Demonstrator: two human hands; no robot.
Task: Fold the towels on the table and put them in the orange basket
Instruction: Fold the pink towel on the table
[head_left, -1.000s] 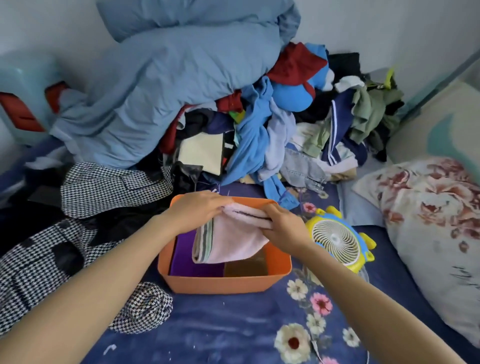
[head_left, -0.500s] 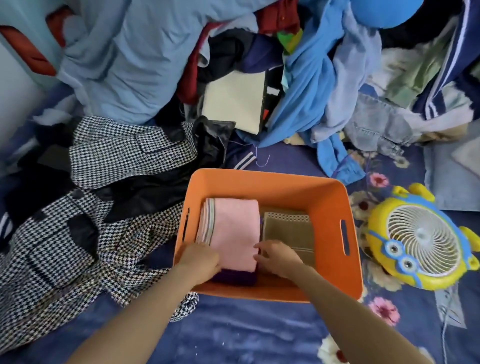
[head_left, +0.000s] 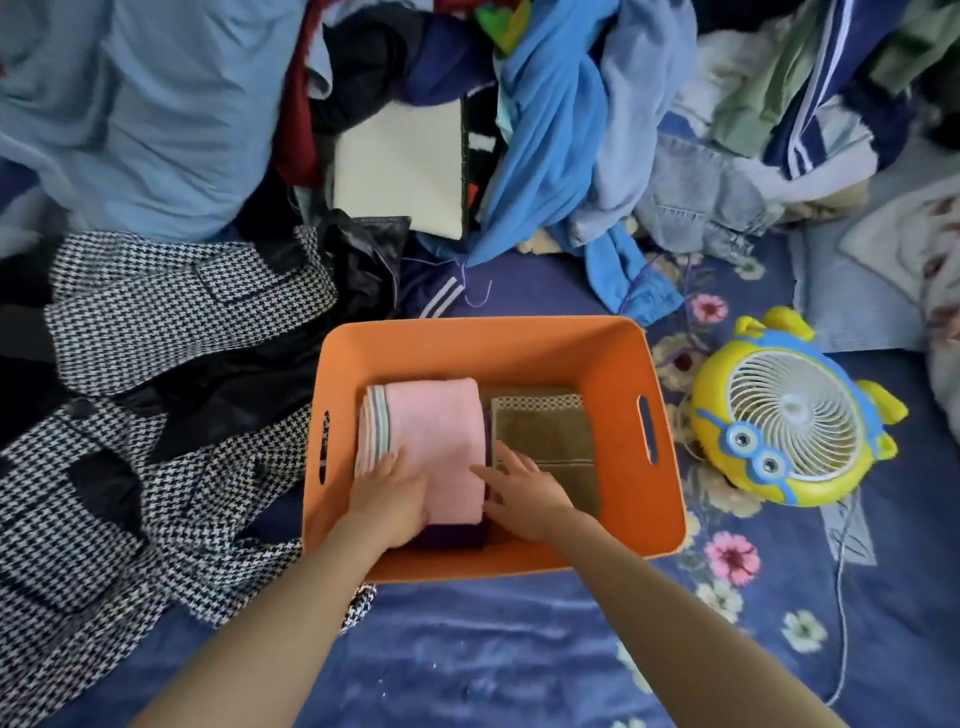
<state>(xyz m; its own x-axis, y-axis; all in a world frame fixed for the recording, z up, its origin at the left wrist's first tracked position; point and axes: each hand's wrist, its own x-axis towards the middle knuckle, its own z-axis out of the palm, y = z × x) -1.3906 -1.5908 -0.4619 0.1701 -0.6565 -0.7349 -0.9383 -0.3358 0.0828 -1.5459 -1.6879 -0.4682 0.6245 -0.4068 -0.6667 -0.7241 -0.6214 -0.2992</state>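
Observation:
The orange basket (head_left: 597, 358) stands on a blue floral sheet. Inside on the left, a folded pink towel (head_left: 436, 436) with a striped edge lies flat on a purple towel (head_left: 447, 538). A folded brown towel (head_left: 545, 441) lies beside them on the right. My left hand (head_left: 389, 499) rests flat on the pink towel's near left corner. My right hand (head_left: 519, 493) rests with spread fingers at the pink towel's near right edge, touching the brown towel too.
A yellow and blue cartoon fan (head_left: 789, 415) sits right of the basket, its cord (head_left: 841, 597) trailing toward me. A houndstooth garment (head_left: 156, 322) spreads to the left. A heap of clothes (head_left: 545, 156) and blue bedding (head_left: 145, 114) lies behind the basket.
The pink towel went from held above the basket to lying flat inside it. My hands have let go and now rest on it. The view tilted down and moved closer.

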